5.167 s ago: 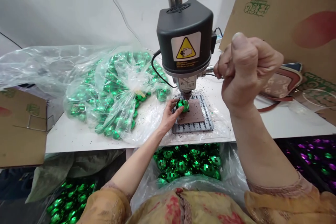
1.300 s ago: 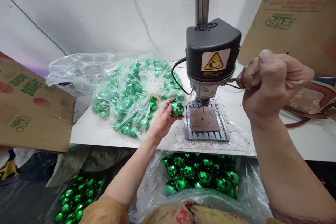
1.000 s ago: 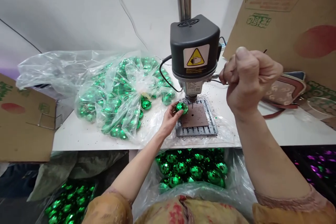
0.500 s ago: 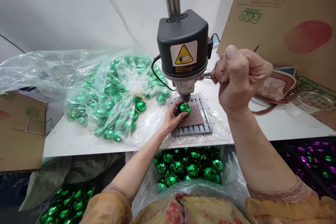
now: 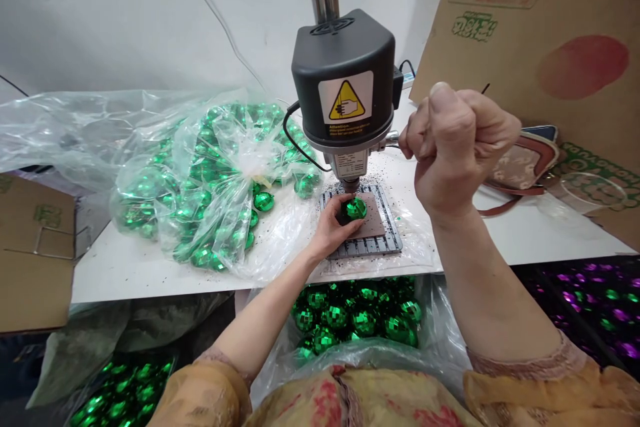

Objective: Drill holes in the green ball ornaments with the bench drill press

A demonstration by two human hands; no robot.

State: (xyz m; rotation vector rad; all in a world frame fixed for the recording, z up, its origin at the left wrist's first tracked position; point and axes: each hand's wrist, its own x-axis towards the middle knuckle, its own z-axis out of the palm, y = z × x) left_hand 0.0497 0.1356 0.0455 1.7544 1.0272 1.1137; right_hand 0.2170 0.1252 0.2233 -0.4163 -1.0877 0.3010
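The green mirrored ball [image 5: 356, 209] now rests on the brown pad [image 5: 376, 230] of the bench drill's slotted metal base [image 5: 361, 248], right under the spindle [image 5: 350, 181], having moved in from beside the base, where it was held up clear a second ago. That shift brings the ball into line with the spindle, though the point where they meet is hidden from this view. The left hand [image 5: 333, 230] curls over the ball's near side, gripping it down against the pad. The right hand [image 5: 453, 147] is a raised, tight fist at 2 o'clock, closed on the thin feed lever [image 5: 394, 140] that juts from the drill head [image 5: 344, 73] at 12 o'clock. Black specks scatter over the white table [image 5: 125, 273]. Room is tight at 9 o'clock, where the clear plastic bag of green balls [image 5: 210, 173] lies just beside the base, and the table's front edge runs close by at 6 o'clock. A handbag [image 5: 523, 167] sits well apart at 3 o'clock against a cardboard sheet [image 5: 530, 33]. Below the edge lie a bag of finished-looking green balls [image 5: 345, 320] at 6 o'clock and a tray of green balls [image 5: 120, 390] at 7 o'clock.
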